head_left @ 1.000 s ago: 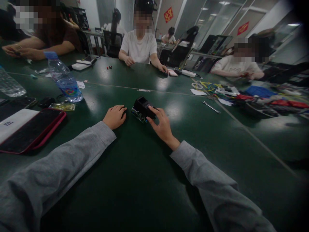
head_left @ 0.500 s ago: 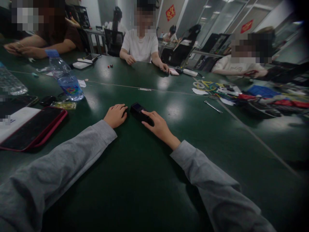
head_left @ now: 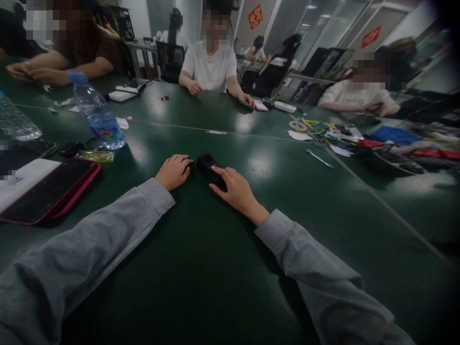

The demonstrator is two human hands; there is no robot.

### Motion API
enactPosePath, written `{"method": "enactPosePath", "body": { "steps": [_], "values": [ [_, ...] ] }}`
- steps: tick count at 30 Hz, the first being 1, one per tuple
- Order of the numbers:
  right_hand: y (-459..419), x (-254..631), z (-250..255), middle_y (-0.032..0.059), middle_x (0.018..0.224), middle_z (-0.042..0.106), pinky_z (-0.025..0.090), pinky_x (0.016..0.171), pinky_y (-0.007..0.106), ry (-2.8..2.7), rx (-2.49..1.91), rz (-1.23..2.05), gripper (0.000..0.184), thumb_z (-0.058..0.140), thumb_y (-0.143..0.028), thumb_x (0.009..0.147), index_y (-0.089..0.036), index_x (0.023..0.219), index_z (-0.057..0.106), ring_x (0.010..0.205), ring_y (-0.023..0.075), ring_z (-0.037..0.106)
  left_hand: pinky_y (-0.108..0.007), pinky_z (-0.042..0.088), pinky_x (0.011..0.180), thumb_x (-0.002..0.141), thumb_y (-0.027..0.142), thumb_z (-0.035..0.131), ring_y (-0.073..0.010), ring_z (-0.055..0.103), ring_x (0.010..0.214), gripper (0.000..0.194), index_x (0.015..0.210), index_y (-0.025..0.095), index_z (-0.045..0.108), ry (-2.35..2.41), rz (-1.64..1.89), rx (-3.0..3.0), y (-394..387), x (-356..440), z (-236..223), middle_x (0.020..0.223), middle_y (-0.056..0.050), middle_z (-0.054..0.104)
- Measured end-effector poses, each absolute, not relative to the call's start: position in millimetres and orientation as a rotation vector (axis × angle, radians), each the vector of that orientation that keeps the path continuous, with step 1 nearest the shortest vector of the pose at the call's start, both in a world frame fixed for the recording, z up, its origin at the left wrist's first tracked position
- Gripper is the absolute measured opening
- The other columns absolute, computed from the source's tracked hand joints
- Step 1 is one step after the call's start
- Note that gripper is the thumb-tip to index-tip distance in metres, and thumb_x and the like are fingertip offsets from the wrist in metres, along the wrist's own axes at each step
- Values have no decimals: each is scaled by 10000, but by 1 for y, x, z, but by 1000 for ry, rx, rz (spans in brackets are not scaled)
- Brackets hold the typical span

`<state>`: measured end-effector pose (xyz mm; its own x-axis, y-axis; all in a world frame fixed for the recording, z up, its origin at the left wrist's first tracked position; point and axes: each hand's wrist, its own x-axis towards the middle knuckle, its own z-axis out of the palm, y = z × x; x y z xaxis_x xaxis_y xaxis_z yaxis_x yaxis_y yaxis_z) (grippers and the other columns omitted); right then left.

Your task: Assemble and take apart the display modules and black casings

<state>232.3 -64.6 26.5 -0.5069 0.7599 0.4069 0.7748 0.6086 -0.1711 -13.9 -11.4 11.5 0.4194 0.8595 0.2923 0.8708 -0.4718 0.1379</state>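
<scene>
A black handheld device with a small screen [head_left: 207, 162] lies on the dark green table [head_left: 172, 268]. My right hand [head_left: 235, 188] rests over its near end, index finger on its face below the screen and thumb along the near side. To the left of the device, my left hand [head_left: 174, 171] lies on the table with its fingers curved down. A small dark thing [head_left: 189, 166] shows at these fingertips, mostly covered, and I cannot make out its kind. A narrow gap separates it from the device.
Phones [head_left: 53, 189], a water bottle [head_left: 102, 122] and a yellow packet [head_left: 96, 156] lie or stand at left. A wrench [head_left: 319, 158] lies at right, before a heap of cables [head_left: 312, 127]. Across the table, a person [head_left: 212, 67] sits among others.
The device has shifted slightly right and turned a little, with my right hand still on it. More of the dark thing shows at my left fingertips.
</scene>
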Motion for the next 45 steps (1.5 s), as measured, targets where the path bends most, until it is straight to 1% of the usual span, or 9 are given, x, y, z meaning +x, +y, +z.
{"method": "enactPosePath", "body": {
  "steps": [7,18,23,32,41,45],
  "values": [
    [-64,233,24,107,1089,557,520,797,402,-2369,-1184,52,506,519,-403,945,-214,1398,397,971,252,549,-458,415,1031,951,277,396,-267,461,1276,382,1277,159,556,-1583,-524,-2620,-11,-14,10,1366,-124,536],
    [-60,237,24,112,1137,539,514,843,425,-2314,-1118,151,482,517,-308,937,-223,1396,400,985,244,548,-458,427,1023,951,282,395,-269,470,1269,376,1265,157,559,-1585,-532,-2622,-13,-13,13,1356,-129,544],
    [-60,238,25,110,1166,535,513,859,435,-2263,-1102,196,465,508,-298,937,-245,1389,411,1007,249,555,-473,425,1023,946,275,402,-270,470,1267,368,1259,169,563,-1589,-542,-2632,-11,-14,12,1353,-123,546],
    [-59,237,24,117,1180,528,512,867,426,-2258,-1097,210,459,506,-296,937,-228,1382,417,1012,248,557,-467,428,1020,947,276,390,-268,470,1272,374,1259,163,562,-1589,-534,-2625,-11,-14,12,1356,-127,542],
    [-58,238,23,95,1158,528,503,887,422,-2209,-1087,180,462,498,-300,940,-265,1392,407,1018,240,551,-465,421,1030,940,273,401,-258,472,1272,362,1242,169,572,-1581,-554,-2634,-10,-15,10,1338,-122,557],
    [-59,238,24,91,1178,518,498,906,421,-2172,-1090,168,467,492,-291,945,-280,1402,394,1044,238,543,-468,418,1032,945,275,393,-261,469,1273,369,1251,166,567,-1578,-562,-2634,-9,-15,9,1347,-126,549]
  ]
}}
